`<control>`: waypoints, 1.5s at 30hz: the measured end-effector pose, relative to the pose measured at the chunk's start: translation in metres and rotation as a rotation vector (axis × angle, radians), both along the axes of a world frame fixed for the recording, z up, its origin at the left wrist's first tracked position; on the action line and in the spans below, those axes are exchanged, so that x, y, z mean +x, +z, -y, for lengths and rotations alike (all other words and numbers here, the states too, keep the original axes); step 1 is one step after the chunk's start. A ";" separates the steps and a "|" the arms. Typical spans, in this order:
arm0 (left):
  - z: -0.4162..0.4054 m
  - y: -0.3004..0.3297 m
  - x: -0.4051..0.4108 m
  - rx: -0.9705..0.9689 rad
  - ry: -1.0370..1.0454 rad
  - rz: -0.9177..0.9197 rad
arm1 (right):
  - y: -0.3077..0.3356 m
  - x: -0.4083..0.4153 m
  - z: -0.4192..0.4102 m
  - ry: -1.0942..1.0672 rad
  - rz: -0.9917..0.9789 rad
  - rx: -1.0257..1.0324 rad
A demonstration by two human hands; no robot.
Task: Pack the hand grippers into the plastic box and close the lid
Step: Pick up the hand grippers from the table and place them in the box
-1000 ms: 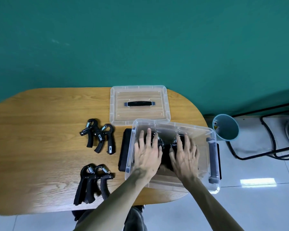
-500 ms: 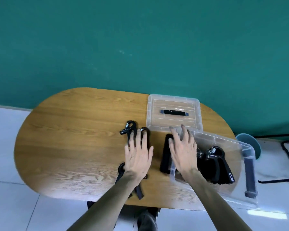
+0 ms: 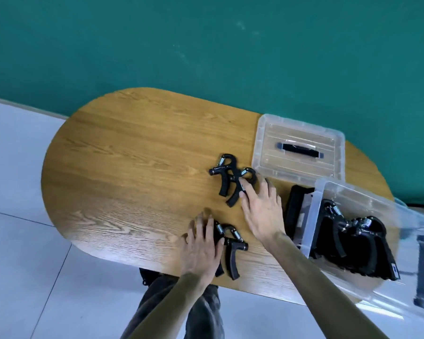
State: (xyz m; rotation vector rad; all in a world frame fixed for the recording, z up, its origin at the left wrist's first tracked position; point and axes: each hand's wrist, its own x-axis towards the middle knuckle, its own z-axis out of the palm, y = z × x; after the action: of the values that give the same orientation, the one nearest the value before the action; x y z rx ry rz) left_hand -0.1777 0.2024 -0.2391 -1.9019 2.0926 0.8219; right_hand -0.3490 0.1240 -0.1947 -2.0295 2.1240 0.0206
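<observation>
Hand grippers in black plastic with steel springs lie in three lots around me. Nearest, at six o'clock by the table's front edge, a pair [image 3: 230, 250] sits half under my left hand [image 3: 201, 250], which lies flat on it with fingers spread, not curled round anything. My palm hides one gripper's handles. Towards twelve o'clock from there, my right hand [image 3: 262, 211] is spread loose as well, its fingertips [image 3: 246, 189] touching the second pair [image 3: 228, 178], and it grips nothing either. A pale mark on one of these grippers is too small to read.

At three o'clock stands the clear plastic storage box [image 3: 315, 211], open, with more black grippers [image 3: 353, 238] piled inside; its right end is smeared by blur and cut by the frame edge. A small blue label at the pile's corner cannot be read. A flat black object [image 3: 298, 209] lies partly under the box, and what it is I cannot tell.

Beyond, at one o'clock, the clear lid with a black handle [image 3: 299, 150] lies on the oval wooden table [image 3: 132, 155]. Pale floor tiles [image 3: 17, 241] surround it, with a teal wall [image 3: 206, 45] behind.
</observation>
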 end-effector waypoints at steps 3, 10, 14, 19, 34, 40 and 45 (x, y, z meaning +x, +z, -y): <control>-0.004 -0.015 -0.010 0.020 -0.002 -0.037 | -0.015 0.003 0.014 0.039 0.001 0.048; -0.025 -0.058 -0.021 -0.052 0.070 -0.075 | -0.049 0.027 0.067 0.049 0.065 0.175; -0.026 -0.059 -0.024 -0.062 0.080 -0.080 | -0.070 0.038 0.086 0.044 0.049 0.272; -0.025 -0.056 -0.021 -0.044 0.080 -0.097 | -0.088 0.045 0.089 0.032 -0.018 0.339; -0.013 -0.038 -0.012 0.036 0.028 -0.071 | -0.067 0.030 0.060 0.044 0.102 0.039; 0.024 0.025 -0.007 -0.086 -0.023 -0.018 | -0.016 0.024 0.026 -0.013 0.087 -0.017; 0.067 0.084 -0.031 -0.237 -0.009 0.054 | 0.045 -0.008 0.016 -0.120 0.117 -0.069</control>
State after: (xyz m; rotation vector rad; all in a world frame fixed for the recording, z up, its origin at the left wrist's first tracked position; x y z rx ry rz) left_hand -0.2087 0.1352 -0.1555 -2.0010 2.2498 0.5337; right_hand -0.3574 0.1082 -0.1497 -1.8850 2.1969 -0.1867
